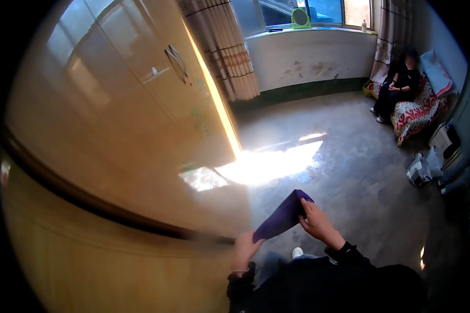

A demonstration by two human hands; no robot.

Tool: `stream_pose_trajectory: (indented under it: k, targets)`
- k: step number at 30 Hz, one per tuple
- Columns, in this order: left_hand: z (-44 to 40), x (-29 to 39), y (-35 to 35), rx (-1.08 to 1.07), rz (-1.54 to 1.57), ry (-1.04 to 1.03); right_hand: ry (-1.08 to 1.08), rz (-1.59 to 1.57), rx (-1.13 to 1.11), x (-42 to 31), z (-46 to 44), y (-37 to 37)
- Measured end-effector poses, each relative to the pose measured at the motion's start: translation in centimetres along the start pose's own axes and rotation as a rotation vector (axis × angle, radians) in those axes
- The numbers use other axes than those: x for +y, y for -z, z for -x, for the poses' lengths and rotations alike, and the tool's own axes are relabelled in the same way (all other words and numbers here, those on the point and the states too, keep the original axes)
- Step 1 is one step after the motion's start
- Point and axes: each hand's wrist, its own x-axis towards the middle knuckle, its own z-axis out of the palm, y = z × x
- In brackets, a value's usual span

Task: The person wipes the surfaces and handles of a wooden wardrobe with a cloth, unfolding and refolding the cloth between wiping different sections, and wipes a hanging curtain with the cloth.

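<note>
A dark purple cloth [280,218] is stretched between my two hands, above the floor and in front of my body. My left hand [244,250] grips its lower left end, close to the wooden cabinet. At the upper right end, my right hand [317,221] is closed on the cloth, thumb on the near side. The cloth looks folded or bunched into a narrow band. Some of my fingers are hidden behind it.
A tall glossy wooden wardrobe [125,109] fills the left side. Sunlight falls on the grey floor [350,193]. A person [399,86] sits on a patterned-covered seat [420,112] at the far right. Plastic bags [423,168] lie near the right wall. A green-framed mirror [300,18] stands on the windowsill.
</note>
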Motion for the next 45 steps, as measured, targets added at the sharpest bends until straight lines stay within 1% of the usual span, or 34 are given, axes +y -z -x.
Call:
stream_pose_trajectory:
  k: [2, 3, 6, 8, 10, 12, 15, 17, 18, 20, 21, 22, 23, 24, 26, 27, 31, 33, 35, 38, 40, 42, 44, 45]
  targets:
    - [-2.5, 1.2, 1.5, -0.073, 0.037, 0.124, 0.025, -0.048, 0.014, 1.6, -2.3, -0.8]
    - [-3.6, 0.1, 0.7, -0.013, 0.009, 0.06, 0.025, -0.068, 0.004, 1.9, -3.4, -0.8]
    - [-8.3, -1.5, 0.5, 0.013, 0.018, 0.023, 0.003, -0.121, -0.038, 3.8, -8.1, -1.6]
    - [-11.8, -2.9, 0.2, 0.035, -0.031, 0.027, 0.035, -0.151, -0.059, 5.7, -11.5, -2.9]
    - [-17.4, -4.2, 0.5, 0.068, -0.077, 0.011, 0.048, -0.148, -0.066, 7.6, -16.2, -4.0]
    - [-22.4, -4.8, 0.7, 0.068, -0.14, 0.079, 0.044, -0.139, -0.085, 9.2, -20.4, -4.3]
    - [-31.5, -5.6, 2.9, 0.062, -0.13, 0.048, -0.01, -0.097, -0.098, 10.7, -28.5, -3.6]
    - [-36.4, -5.3, 4.8, 0.036, -0.118, 0.049, 0.027, -0.046, 0.085, 11.4, -32.9, -3.4]
    - [-39.1, -4.9, 6.2, 0.056, -0.131, -0.036, 0.05, -0.004, 0.144, 12.8, -35.0, -3.7]
    - [-46.1, -3.9, 8.9, 0.125, -0.158, -0.225, -0.053, -0.04, 0.133, 14.0, -39.4, -2.9]
    - [-49.0, -3.6, 9.6, 0.113, -0.159, -0.228, -0.072, -0.018, 0.153, 14.9, -41.1, -3.2]
    - [-51.6, -3.2, 10.2, 0.121, -0.198, -0.275, -0.087, -0.022, 0.155, 15.6, -42.5, -3.3]
    - [-53.6, -3.1, 10.7, 0.123, -0.242, -0.321, -0.101, -0.002, 0.181, 16.1, -43.8, -3.7]
    - [-55.1, -3.2, 11.2, 0.105, -0.254, -0.324, -0.112, 0.014, 0.209, 16.5, -44.8, -4.3]
    - [-59.0, -2.7, 11.9, 0.172, -0.097, -0.375, -0.151, -0.038, 0.209, 17.5, -47.4, -4.9]
    - [-60.7, -3.0, 11.7, 0.201, -0.101, -0.366, -0.17, -0.011, 0.202, 18.7, -48.5, -5.5]
    - [-67.1, -5.2, 11.0, 0.21, -0.079, -0.316, -0.204, 0.044, 0.143, 23.0, -55.5, -7.5]
    - [-70.5, -6.2, 10.9, 0.165, -0.102, -0.246, -0.194, 0.066, 0.117, 25.0, -60.6, -7.9]
    - [-74.7, -6.7, 11.3, 0.131, -0.101, -0.184, -0.189, 0.004, 0.077, 27.0, -65.9, -8.2]
    - [-82.0, -7.0, 12.4, 0.128, -0.103, -0.122, -0.166, -0.026, 0.071, 30.3, -74.5, -9.3]
    - [-87.3, -6.9, 14.1, 0.165, -0.103, -0.15, -0.114, -0.029, 0.088, 31.8, -80.5, -10.0]
    - [-92.5, -6.1, 15.8, 0.294, -0.104, -0.197, -0.105, -0.02, 0.132, 32.0, -86.7, -9.6]
    - [-97.7, -5.4, 17.7, 0.337, -0.09, -0.2, -0.079, -0.028, 0.186, 33.5, -92.5, -9.7]
    - [-100.2, -5.1, 18.9, 0.407, -0.091, -0.193, -0.062, -0.042, 0.216, 33.6, -95.5, -9.3]
